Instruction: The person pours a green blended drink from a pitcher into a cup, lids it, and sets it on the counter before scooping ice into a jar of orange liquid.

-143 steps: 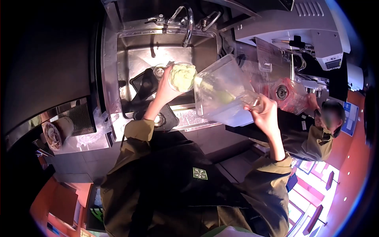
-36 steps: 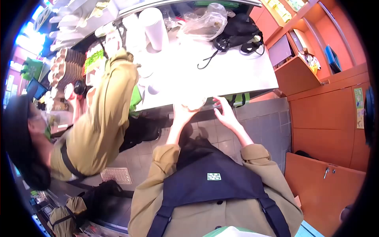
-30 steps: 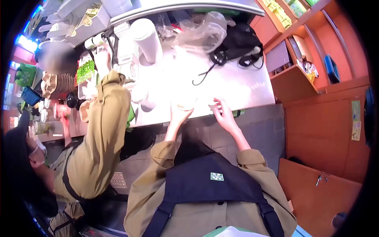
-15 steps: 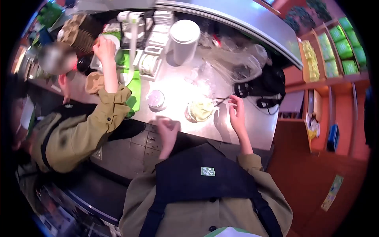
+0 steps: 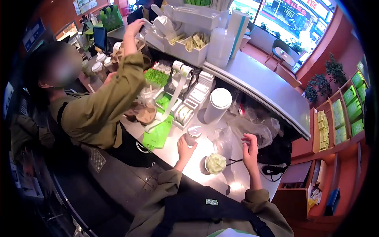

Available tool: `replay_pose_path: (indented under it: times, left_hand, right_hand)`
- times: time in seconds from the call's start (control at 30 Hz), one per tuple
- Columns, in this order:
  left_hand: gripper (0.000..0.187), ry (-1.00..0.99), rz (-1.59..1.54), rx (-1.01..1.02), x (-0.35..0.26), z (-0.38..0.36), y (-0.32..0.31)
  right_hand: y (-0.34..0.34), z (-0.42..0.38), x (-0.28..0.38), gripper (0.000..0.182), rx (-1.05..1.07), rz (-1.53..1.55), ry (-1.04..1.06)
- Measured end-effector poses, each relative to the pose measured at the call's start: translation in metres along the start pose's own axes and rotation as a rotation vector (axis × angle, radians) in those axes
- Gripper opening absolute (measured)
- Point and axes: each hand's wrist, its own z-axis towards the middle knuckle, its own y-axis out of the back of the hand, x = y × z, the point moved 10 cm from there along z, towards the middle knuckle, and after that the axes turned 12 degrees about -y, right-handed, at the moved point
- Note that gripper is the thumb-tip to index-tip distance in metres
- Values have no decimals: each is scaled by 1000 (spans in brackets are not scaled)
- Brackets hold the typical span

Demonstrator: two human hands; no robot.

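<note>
We had just curled our left hand point(image 5: 185, 151) around the lidded cup point(image 5: 194, 132), right hand point(image 5: 250, 151) spread, so work seemingly shifted there from the unheld green-topped cup point(image 5: 216, 164).

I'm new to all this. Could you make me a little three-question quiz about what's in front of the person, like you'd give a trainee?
1. Multiple choice. Which hand is at the small round item?
A) right
B) left
C) neither
2. True or false: the topped cup is gripped in the right hand.
3. Fill in: the tall canister on the counter is ____ in colour.

Key:
1. B, the left hand.
2. False: the right hand is open and apart from the topped cup, which stands on the counter.
3. White.
</note>
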Motion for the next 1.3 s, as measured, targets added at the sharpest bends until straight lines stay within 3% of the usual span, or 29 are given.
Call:
replay_pose_path:
  times: [0.17, 0.27, 0.3, 0.33, 0.4, 0.5, 0.53, 0.57, 0.63, 0.73, 0.77, 0.87, 0.9, 0.93, 0.97, 1.0, 1.03, 1.07, 1.1, 1.17, 1.23, 1.27, 1.3]
  left_hand:
    - [75, -138, -44, 239, -10, 39, -29]
    - [70, -180, 309, 765, 8, 36, -40]
    - [62, -29, 385, 1211, -24, 49, -8]
    - [54, -152, 395, 1158, -55, 84, 20]
    - [57, -187, 142, 545, -151, 209, 91]
    - [35, -447, -237, -230, -280, 358, 186]
    - [34, -514, -346, -382, -301, 386, 200]
    - [32, -654, -255, -499, -326, 394, 214]
    - [29, -695, -458, -427, -339, 389, 218]
    - [27, -574, -622, -223, -323, 344, 200]
    - [27, -551, -624, -237, -314, 351, 195]
    - [30, -494, -526, -375, -289, 440, 192]
    - [45, -477, -385, -374, -274, 509, 194]
    - [35, -370, -182, -574, -254, 571, 207]
    - [41, -425, -182, -626, -259, 598, 222]
    - [46, -184, 176, -370, -189, 708, 194]
    - [62, -171, 358, -366, -144, 762, 196]
    - [69, -147, 467, -310, -145, 759, 191]
    - [63, -222, 624, -79, -111, 805, 169]
    - [57, -258, 571, 117, -75, 827, 144]
    - [68, 65, 688, 282, -30, 838, 119]
    - [64, 171, 745, 315, -24, 846, 117]
    - [60, 153, 764, 280, -33, 852, 117]
  right_hand:
    - [-26, 2, 6, 40, -23, -24, -39]
    - [-26, 4, 11, 40, -81, -9, -74]
    - [-23, 3, 14, 40, -113, -5, -80]
    - [-18, 2, 13, 39, -148, -2, -79]
    - [-12, -2, 8, 37, -199, 57, -124]
    - [-4, -5, 11, 36, -264, 95, -125]
    - [1, -6, 10, 34, -293, 102, -123]
    - [7, -7, 10, 33, -311, 101, -121]
    - [17, -10, 3, 31, -368, 150, -156]
    - [22, -8, -6, 30, -365, 163, -205]
    - [22, -4, -5, 30, -363, 163, -218]
    - [27, 8, -2, 29, -353, 127, -259]
    - [31, 10, 0, 29, -357, 99, -256]
    - [36, 9, 0, 29, -362, 72, -258]
    - [43, 3, -2, 30, -373, 55, -263]
    - [52, -6, -5, 30, -406, 31, -301]
    - [61, -18, -9, 30, -444, 7, -339]
    - [71, -33, -14, 30, -482, -2, -365]
    - [80, -49, -18, 30, -519, -12, -389]
    - [99, -83, -30, 28, -588, -48, -486]
    - [111, -110, -32, 26, -662, -73, -587]
    - [116, -120, -31, 26, -677, -78, -612]
    - [121, -129, -31, 25, -683, -83, -643]
